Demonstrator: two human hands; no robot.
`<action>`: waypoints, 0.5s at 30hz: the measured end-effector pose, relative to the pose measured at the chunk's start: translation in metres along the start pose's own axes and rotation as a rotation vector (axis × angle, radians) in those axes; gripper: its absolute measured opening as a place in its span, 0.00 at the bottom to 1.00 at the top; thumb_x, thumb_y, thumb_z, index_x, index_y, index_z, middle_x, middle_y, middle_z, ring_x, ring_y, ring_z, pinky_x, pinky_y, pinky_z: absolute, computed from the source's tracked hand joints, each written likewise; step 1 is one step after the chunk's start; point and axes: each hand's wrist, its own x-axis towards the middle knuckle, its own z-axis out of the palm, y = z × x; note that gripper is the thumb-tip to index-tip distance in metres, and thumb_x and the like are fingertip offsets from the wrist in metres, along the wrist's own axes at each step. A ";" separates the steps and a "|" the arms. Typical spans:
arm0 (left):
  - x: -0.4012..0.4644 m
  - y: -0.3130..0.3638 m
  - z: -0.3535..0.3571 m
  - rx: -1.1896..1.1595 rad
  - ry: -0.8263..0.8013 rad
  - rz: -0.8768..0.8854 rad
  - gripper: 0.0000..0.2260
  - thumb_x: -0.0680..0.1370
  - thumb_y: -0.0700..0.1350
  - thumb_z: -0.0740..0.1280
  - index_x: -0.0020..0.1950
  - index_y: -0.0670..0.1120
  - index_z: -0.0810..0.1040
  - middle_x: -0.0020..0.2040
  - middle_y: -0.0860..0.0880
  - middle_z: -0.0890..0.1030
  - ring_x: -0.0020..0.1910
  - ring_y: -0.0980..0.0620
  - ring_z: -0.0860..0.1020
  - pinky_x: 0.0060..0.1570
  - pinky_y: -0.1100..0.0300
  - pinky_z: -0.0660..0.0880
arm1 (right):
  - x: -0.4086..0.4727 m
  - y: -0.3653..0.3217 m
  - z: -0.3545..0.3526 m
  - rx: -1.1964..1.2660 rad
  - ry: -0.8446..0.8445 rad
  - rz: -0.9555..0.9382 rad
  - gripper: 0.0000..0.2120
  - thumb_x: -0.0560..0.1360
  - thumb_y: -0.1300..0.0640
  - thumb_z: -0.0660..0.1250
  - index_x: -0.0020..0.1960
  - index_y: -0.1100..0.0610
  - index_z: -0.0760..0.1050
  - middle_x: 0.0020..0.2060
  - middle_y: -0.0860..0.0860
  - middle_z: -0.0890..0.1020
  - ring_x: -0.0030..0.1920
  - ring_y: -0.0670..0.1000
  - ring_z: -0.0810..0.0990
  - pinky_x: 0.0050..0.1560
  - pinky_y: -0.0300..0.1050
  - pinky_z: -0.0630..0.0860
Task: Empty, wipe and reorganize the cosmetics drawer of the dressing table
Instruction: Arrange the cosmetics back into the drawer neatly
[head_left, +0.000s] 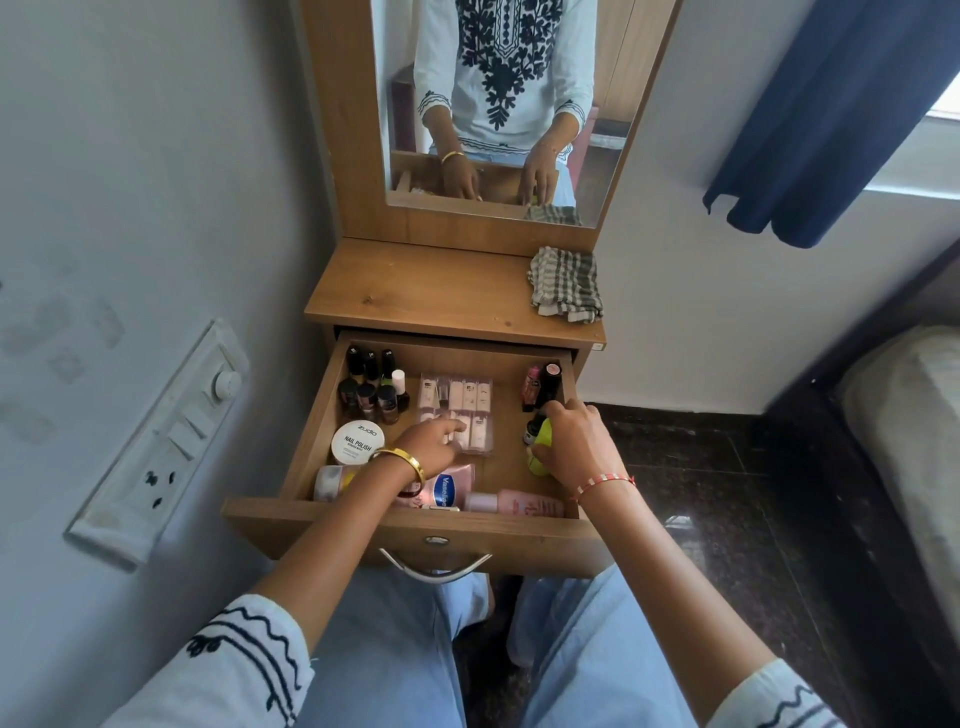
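The wooden drawer (311, 441) of the dressing table stands pulled out. Several dark nail polish bottles (371, 387) are grouped at its back left, with a white round Zudio nail polish remover tub (357, 441) in front of them. Clear packs of press-on nails (457, 402) lie in the middle. My left hand (434, 444) rests on the nearer pack, fingers spread. My right hand (576, 441) grips a lime-green bottle (543, 447) at the right side. Behind it stand lipsticks (543, 387). A pink Vaseline tube (447, 488) and a pink bottle (514, 503) lie along the front.
A checked cloth (566, 286) lies on the right of the tabletop (415, 291), below the mirror (498, 104). A switch panel (166, 441) is on the left wall. A bed (904, 441) and a blue curtain (831, 114) are on the right.
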 end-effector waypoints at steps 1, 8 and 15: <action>-0.003 0.000 -0.004 -0.026 0.007 0.008 0.16 0.78 0.43 0.60 0.67 0.48 0.70 0.70 0.46 0.68 0.63 0.47 0.72 0.56 0.60 0.70 | -0.001 0.000 -0.001 0.004 0.040 -0.012 0.21 0.73 0.52 0.68 0.63 0.57 0.70 0.59 0.57 0.74 0.59 0.57 0.72 0.58 0.50 0.72; -0.040 0.000 -0.030 -0.187 0.048 0.048 0.15 0.79 0.43 0.59 0.66 0.47 0.71 0.67 0.48 0.72 0.61 0.50 0.73 0.60 0.56 0.71 | -0.019 -0.009 -0.008 0.163 0.230 -0.150 0.11 0.74 0.53 0.66 0.53 0.58 0.76 0.50 0.53 0.77 0.52 0.53 0.73 0.51 0.44 0.72; -0.078 -0.007 -0.023 -0.163 0.163 0.064 0.14 0.78 0.44 0.62 0.64 0.48 0.73 0.62 0.48 0.76 0.56 0.55 0.75 0.46 0.65 0.76 | -0.053 -0.031 0.011 0.354 -0.211 -0.312 0.12 0.75 0.55 0.64 0.58 0.55 0.77 0.54 0.50 0.80 0.51 0.48 0.78 0.50 0.38 0.76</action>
